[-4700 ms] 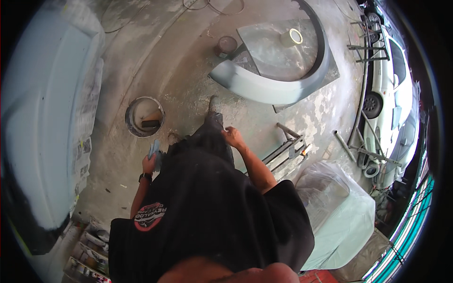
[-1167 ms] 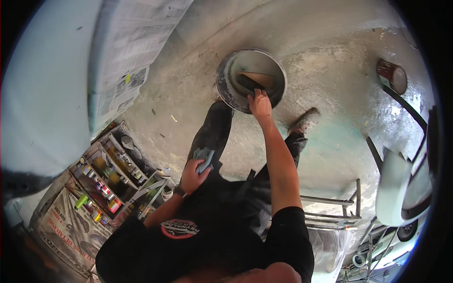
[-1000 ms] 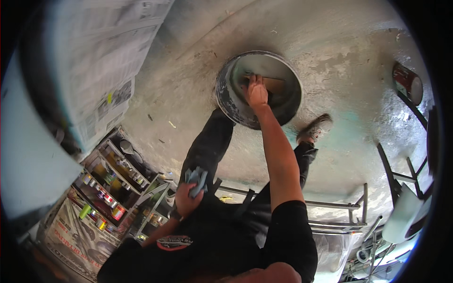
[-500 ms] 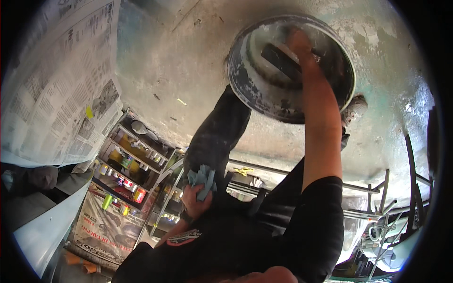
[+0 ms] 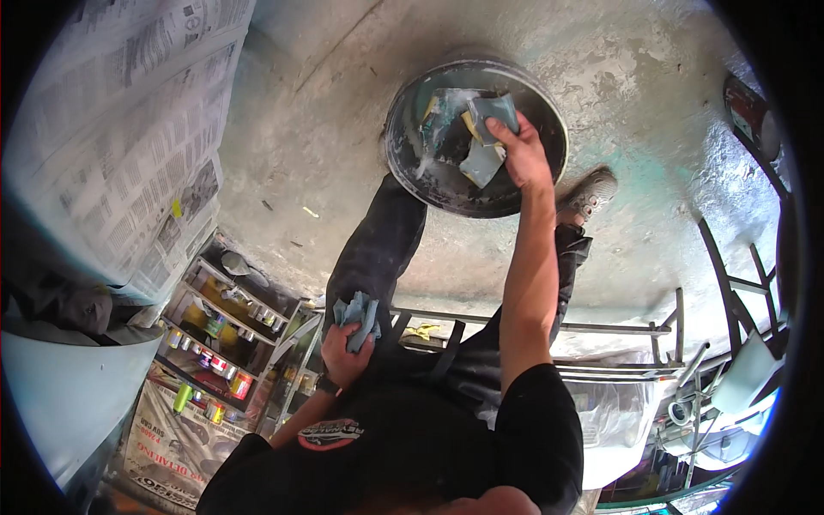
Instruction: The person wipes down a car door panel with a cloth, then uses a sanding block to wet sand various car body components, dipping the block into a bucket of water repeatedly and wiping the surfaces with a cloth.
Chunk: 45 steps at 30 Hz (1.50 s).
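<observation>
My right hand [image 5: 522, 159] is closed on worn grey pieces of sandpaper [image 5: 496, 112] with yellowish edges. It holds them over a round dark tub [image 5: 403, 184] with a whitish, stained rim. Another grey piece [image 5: 482, 165] hangs just below my fingers; whether they grip it too I cannot tell. Inside the tub, at the left, a teal-grey piece with a yellow edge [image 5: 436, 116] shows. My left hand [image 5: 346, 354], near my left thigh, is closed around a crumpled bunch of blue-grey sandpaper [image 5: 357, 319].
The tub stands on a worn concrete floor [image 5: 318, 112] between my feet; my right shoe [image 5: 590, 196] is beside it. A newspaper-covered panel [image 5: 146, 146] rises at the left. Shelves with cans [image 5: 219, 365] are at lower left, a metal frame [image 5: 601, 328] at lower right.
My right hand has come up from deep in the tub and now holds grey sandpaper pieces in sight. My left hand keeps its bunch. The view has shifted, so the tub appears smaller.
</observation>
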{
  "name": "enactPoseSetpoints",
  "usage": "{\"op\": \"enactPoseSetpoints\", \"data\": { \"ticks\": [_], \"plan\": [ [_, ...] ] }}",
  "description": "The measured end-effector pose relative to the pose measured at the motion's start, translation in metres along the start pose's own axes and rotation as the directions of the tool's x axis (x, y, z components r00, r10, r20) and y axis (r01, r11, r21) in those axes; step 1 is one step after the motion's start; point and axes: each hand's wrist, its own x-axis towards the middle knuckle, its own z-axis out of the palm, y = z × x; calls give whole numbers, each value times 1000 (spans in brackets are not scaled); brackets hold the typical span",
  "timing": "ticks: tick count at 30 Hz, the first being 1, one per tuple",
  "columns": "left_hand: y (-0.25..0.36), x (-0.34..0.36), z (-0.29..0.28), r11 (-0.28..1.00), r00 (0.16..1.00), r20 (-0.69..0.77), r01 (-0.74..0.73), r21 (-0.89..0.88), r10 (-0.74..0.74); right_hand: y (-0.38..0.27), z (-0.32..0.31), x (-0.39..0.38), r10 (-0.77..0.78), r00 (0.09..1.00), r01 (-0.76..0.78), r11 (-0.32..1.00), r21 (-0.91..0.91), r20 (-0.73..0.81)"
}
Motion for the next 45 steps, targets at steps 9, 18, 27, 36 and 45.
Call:
{"op": "enactPoseSetpoints", "data": {
  "ticks": [9,18,27,36,45],
  "plan": [
    [1,-4,4,1000,999,38,22,-21,-21,64,48,-32,-566,822,388,468,-794,68],
    [-1,-5,4,999,999,26,38,-34,-38,108,-18,14,-450,874,-52,286,-957,-182],
    [-4,-5,2,998,997,58,49,35,-51,169,30,74,-491,850,17,387,-922,-190],
    [-9,-15,13,996,995,68,70,58,-74,202,-23,154,-515,846,98,403,-910,-137],
    [25,-6,8,997,996,55,-74,-34,76,16,2,-76,-6,987,77,892,445,-159]
  ]
}}
